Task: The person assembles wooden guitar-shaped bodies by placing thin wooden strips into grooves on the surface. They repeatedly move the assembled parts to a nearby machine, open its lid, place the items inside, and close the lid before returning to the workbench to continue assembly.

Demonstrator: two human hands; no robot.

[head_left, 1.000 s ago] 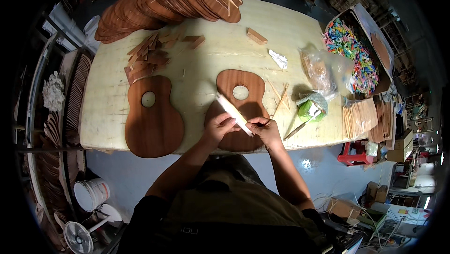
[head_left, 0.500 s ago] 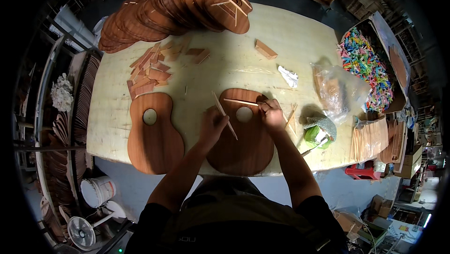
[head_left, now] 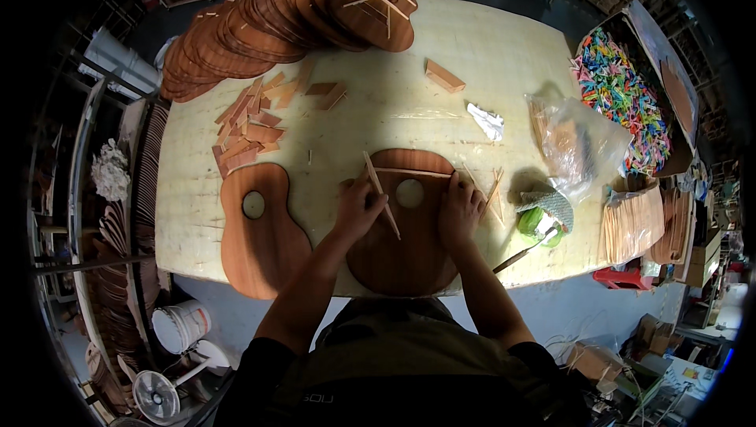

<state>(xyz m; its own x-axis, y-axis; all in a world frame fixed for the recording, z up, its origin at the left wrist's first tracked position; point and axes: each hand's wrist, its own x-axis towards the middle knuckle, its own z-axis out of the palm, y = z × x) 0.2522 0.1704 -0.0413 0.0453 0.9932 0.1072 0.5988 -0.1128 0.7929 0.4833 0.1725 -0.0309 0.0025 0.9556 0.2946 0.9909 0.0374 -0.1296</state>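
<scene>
Crosswise strip (head_left: 413, 173) lies on the guitar-shaped panel (head_left: 402, 258) just beyond its round hole (head_left: 409, 193); it looks light, stiff and snappable, best pinched near an end. Right hand (head_left: 462, 210), fingers curled together, touches that strip's right end, grip unclear; left hand (head_left: 360, 206) pinches a second strip (head_left: 392, 223).

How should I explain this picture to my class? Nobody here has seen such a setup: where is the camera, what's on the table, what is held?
There is no machine, only a person. A wide fisheye camera worn on the head looks down, so edges bend. The pale table bears a guitar-shaped board on the left, a second board near the middle, loose wood pieces and a stack of boards. The person's left hand holds thin pale wood, perhaps more than one strip. The right hand touches the end of a pale strip across the second board, beyond its round hole.
</scene>
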